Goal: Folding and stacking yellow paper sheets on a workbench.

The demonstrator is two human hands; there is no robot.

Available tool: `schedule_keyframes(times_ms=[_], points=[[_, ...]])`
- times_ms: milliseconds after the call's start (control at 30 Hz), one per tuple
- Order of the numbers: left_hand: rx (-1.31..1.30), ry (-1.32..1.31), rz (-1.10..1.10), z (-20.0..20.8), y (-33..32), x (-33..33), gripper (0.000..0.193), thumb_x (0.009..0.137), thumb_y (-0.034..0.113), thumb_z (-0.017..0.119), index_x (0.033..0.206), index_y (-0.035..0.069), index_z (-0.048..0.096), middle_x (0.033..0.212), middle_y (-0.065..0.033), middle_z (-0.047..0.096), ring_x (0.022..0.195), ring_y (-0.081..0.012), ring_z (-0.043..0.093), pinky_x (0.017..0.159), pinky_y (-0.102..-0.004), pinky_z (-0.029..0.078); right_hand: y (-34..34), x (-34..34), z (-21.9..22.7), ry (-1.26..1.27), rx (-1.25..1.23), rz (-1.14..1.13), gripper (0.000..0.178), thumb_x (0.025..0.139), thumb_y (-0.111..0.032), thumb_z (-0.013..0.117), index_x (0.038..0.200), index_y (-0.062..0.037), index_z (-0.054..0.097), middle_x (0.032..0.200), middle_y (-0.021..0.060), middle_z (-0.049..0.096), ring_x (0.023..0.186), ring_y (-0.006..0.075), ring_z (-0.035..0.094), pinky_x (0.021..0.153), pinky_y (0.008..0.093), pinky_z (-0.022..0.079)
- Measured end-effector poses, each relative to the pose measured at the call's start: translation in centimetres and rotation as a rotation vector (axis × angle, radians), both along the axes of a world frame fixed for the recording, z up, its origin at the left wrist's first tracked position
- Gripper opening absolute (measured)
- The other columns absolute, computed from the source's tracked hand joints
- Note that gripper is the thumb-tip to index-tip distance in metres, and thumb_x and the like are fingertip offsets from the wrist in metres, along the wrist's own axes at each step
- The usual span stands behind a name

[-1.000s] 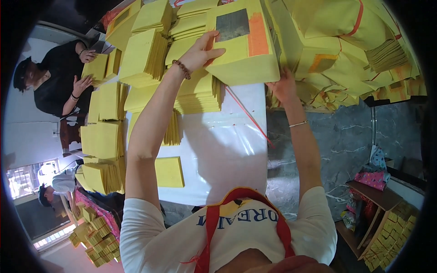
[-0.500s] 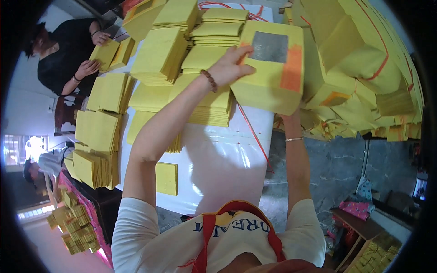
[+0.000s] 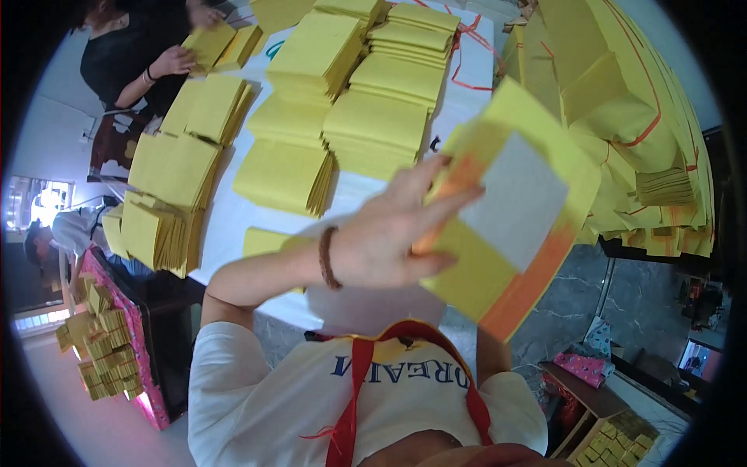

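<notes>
One rectangular, orange-banded yellow paper sheet (image 3: 513,210) slants over the right edge of the white counter (image 3: 222,222); your left hand (image 3: 381,241) spreads against it, clamping unclear; your right grip is hidden.

A narrow strip of table (image 3: 222,222) lies open between the left stacks (image 3: 173,167) and the middle stacks (image 3: 377,121). Red string (image 3: 469,29) crosses the far strip, the pile (image 3: 661,132) walls the right, and paper (image 3: 513,202) with the left hand (image 3: 381,241) blocks the near side.
</notes>
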State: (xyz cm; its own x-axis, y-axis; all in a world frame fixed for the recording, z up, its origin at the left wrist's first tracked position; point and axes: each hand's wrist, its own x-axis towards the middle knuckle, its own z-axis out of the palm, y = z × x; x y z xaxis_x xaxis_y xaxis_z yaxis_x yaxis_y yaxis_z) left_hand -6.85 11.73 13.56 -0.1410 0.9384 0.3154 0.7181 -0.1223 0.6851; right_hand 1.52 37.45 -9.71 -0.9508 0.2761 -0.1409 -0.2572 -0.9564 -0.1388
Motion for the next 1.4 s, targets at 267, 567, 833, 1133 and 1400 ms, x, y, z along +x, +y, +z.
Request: schedule_keyframes(times_ms=[267, 567, 833, 1133, 1400], points=[[-0.158, -0.164, 0.033, -3.1, -9.6, 5.8, 0.069, 0.066, 0.016, 0.069, 0.13, 0.006, 0.042, 0.135, -0.0254, 0.026, 0.119, -0.0411, 0.033, 0.1, -0.0422, 0.03, -8.9, 2.6, -0.4, -0.048, -0.154, 0.139, 0.051, 0.093, -0.046, 0.037, 0.128, -0.0107, 0.045, 0.122, 0.0062, 0.053, 0.108, 0.0209, 0.054, 0.089, 0.0388, 0.047], [-0.118, -0.16, 0.233, -10.6, -13.4, 2.7, 0.067, 0.072, 0.024, 0.068, 0.132, 0.012, 0.041, 0.132, -0.0281, 0.032, 0.125, -0.0423, 0.028, 0.103, -0.0444, 0.027, -18.0, 8.2, -0.9, -0.031, -0.365, 0.131, 0.051, 0.092, -0.047, 0.038, 0.127, -0.0106, 0.045, 0.119, 0.0057, 0.055, 0.106, 0.0199, 0.055, 0.087, 0.038, 0.048], [-0.061, -0.273, 0.272, -11.2, -13.8, 1.9, 0.063, 0.077, 0.021, 0.065, 0.134, 0.009, 0.04, 0.136, -0.0148, 0.04, 0.131, -0.0385, 0.022, 0.107, -0.0433, 0.018, -20.7, 8.8, 0.1, -0.295, 0.083, 0.05, 0.053, 0.09, -0.051, 0.041, 0.123, -0.0103, 0.048, 0.109, 0.0034, 0.058, 0.095, 0.0149, 0.059, 0.08, 0.0329, 0.051], [-0.099, -0.078, 0.366, -10.6, -12.3, 5.0, 0.066, 0.074, 0.025, 0.068, 0.134, 0.013, 0.041, 0.134, -0.0284, 0.029, 0.123, -0.0414, 0.031, 0.102, -0.0421, 0.029, -20.5, 11.4, 4.4, -0.624, 0.867, -0.071, 0.058, 0.095, -0.05, 0.03, 0.132, -0.0064, 0.039, 0.123, 0.0057, 0.049, 0.107, 0.0148, 0.051, 0.09, 0.0293, 0.043], [-0.098, -0.294, 0.304, -10.6, -12.3, 4.2, 0.068, 0.083, 0.034, 0.059, 0.139, 0.01, 0.028, 0.139, -0.0256, 0.025, 0.126, -0.0399, 0.029, 0.104, -0.0424, 0.026, -20.0, 10.7, 9.5, -0.444, 0.684, -0.228, 0.071, 0.093, -0.057, 0.018, 0.141, -0.0059, 0.021, 0.138, 0.0098, 0.036, 0.125, 0.0204, 0.038, 0.103, 0.0342, 0.032]])
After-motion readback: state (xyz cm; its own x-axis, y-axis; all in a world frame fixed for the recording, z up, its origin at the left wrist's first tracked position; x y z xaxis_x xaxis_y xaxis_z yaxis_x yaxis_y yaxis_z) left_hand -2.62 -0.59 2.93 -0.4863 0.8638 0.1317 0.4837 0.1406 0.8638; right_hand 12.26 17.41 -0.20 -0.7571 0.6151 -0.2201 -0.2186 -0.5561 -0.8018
